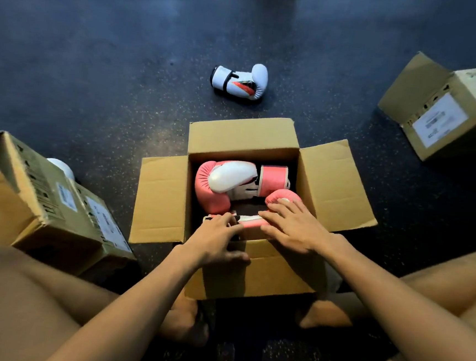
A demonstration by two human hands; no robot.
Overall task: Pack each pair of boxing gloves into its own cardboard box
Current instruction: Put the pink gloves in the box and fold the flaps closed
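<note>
An open cardboard box [331, 182] stands on the dark floor in front of me, its flaps spread out. One pink-and-white boxing glove [225, 185] lies inside at the far side. A second pink-and-white glove [252, 220] lies along the near wall, mostly hidden under my hands. My left hand [215, 240] rests on that glove's cuff end and the box's near edge, fingers curled over it. My right hand [290, 223] lies flat with spread fingers on the glove's rounded end. A white glove [241, 81] with black and red marks lies on the floor beyond the box.
A labelled cardboard box [55, 210] lies on its side at my left, a white rounded object [61, 166] showing behind it. Another labelled box [450, 112] stands at the far right. My bare legs and feet flank the open box.
</note>
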